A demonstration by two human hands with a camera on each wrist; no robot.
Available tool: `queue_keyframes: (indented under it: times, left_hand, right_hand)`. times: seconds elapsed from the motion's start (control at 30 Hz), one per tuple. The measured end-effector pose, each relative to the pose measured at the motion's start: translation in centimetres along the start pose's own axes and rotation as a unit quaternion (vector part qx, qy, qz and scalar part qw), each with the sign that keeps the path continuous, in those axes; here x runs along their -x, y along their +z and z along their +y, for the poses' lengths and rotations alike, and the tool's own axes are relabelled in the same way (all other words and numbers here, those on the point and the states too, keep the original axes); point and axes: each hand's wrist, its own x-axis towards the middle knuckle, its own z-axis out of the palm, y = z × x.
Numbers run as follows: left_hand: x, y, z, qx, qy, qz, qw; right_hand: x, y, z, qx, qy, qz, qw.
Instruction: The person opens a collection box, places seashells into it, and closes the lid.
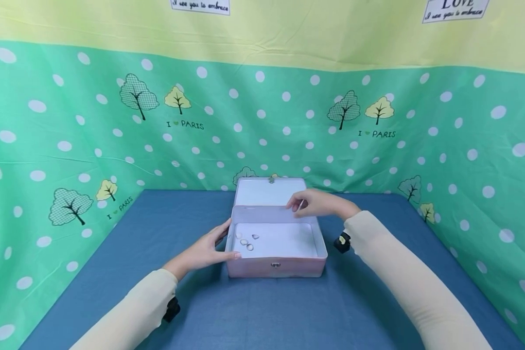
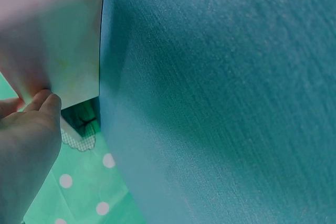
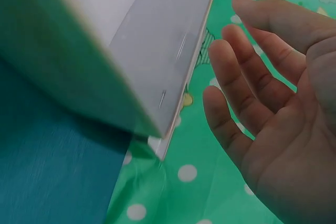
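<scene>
A pink tin box with a front latch sits on the table, its hinged lid raised at the back. Several small seashells lie inside, toward the left of the floor. My left hand holds the box's left side, thumb over the front left rim and fingers along the outer wall. In the left wrist view, fingertips touch that wall. Above the back right part of the box hovers my right hand, fingers loosely bent. The right wrist view shows its palm with nothing in it.
Blue cloth covers the table. Behind and on both sides hangs a green and yellow curtain with dots and printed trees. A small black device is strapped at the right wrist, another at the left.
</scene>
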Motion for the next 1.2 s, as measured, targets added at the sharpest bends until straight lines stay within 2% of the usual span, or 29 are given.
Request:
queue_keyframes:
  times: [0.23, 0.33, 0.57, 0.77, 1.2]
  left_hand:
    - [-0.1, 0.1, -0.2, 0.001, -0.01, -0.002, 0.9999]
    - [-0.1, 0.1, -0.2, -0.001, -0.005, -0.001, 1.0]
    - [0.0, 0.2, -0.2, 0.0, -0.001, 0.003, 1.0]
    - [0.1, 0.2, 0.0, 0.002, -0.004, 0.003, 1.0]
    - [0.0, 0.1, -0.1, 0.002, -0.004, 0.003, 1.0]
  right_hand:
    - [2.3, -0.6, 1.6, -0.007, 0.008, 0.02, 0.9997]
    - [3.4, -0.7, 2.4, -0.007, 0.015, 0.027, 0.9995]
    - [6.0, -1.0, 3.8, -0.04, 0.02, 0.041, 0.9982]
    - [8.2, -1.2, 4.8, -0.031, 0.024, 0.055, 0.9977]
    - [13.0, 0.2, 9.1, -0.019, 0.061, 0.072, 0.9953]
